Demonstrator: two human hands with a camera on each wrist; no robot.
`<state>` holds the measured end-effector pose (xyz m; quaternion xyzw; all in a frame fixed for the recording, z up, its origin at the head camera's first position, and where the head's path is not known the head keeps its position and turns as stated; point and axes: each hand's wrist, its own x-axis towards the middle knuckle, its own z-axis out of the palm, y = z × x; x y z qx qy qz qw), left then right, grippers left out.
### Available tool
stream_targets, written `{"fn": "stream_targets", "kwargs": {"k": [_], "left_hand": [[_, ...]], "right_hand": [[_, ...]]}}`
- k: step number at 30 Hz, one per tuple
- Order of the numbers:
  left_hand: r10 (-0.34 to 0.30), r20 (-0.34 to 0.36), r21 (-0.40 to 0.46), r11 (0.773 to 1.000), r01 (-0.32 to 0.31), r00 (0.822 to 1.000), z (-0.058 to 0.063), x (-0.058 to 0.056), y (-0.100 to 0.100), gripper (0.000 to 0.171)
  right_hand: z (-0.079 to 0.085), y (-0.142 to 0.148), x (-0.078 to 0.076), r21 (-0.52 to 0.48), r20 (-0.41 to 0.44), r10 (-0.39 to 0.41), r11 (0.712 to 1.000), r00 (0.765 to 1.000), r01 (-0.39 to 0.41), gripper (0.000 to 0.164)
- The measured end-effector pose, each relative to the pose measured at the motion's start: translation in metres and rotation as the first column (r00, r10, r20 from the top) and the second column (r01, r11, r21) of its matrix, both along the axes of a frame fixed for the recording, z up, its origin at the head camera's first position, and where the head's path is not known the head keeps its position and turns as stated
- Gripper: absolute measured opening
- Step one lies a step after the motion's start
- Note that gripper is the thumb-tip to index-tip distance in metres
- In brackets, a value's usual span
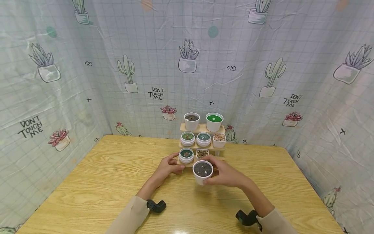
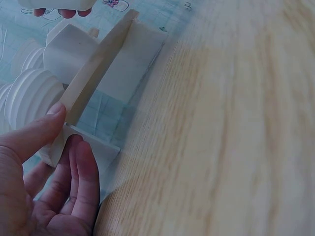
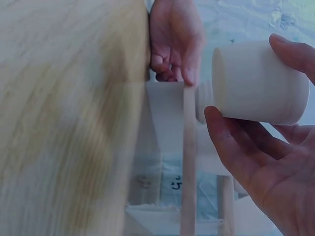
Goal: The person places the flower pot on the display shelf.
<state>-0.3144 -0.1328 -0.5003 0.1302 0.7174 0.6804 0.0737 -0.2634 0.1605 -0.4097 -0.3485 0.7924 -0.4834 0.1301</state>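
Observation:
A small three-tier wooden plant stand point(image 1: 202, 129) with clear side supports stands on the table, loaded with little white pots. My left hand point(image 1: 167, 167) grips the left end of its bottom board point(image 2: 96, 73), thumb on the edge and fingers curled beneath. In front of the bottom tier, my right hand point(image 1: 226, 174) holds a round white pot point(image 1: 202, 178) of dark grey soil, clear of the table, fingers and thumb around its sides. On that bottom tier sit a ribbed round pot point(image 1: 186, 156) with dark green filling and a square pot point(image 1: 202, 153) of pebbles, partly hidden.
The middle tier bears two ribbed pots, green point(image 1: 188, 138) and blue-grey point(image 1: 203, 139), and a square pot of pinkish stones point(image 1: 219, 139). On top stand a brown-filled pot point(image 1: 192, 121) and a green-filled pot point(image 1: 214, 122). A patterned curtain point(image 1: 213, 65) hangs behind the wooden table point(image 1: 122, 162).

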Motion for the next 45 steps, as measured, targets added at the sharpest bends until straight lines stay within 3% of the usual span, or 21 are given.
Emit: {"fn": "stream_targets", "kwargs": {"k": [15,35,45], "left_hand": [[0.003,0.002,-0.012,1.0,-0.003,1.0,0.0,0.0,-0.001,0.077],[-0.003,0.009,-0.016,1.0,0.003,1.0,-0.001,-0.001,-0.001,0.079],[-0.002,0.014,-0.015,1.0,0.002,1.0,-0.002,-0.002,-0.001,0.079]], "right_hand": [[0.013,0.032,-0.01,0.013,-0.009,-0.094,0.995,0.995,0.094,0.072],[-0.001,0.057,-0.029,-0.018,0.026,-0.218,0.976,0.976,0.218,0.076],[-0.009,0.058,-0.033,-0.011,0.034,-0.303,0.953,0.952,0.304,0.078]]}}
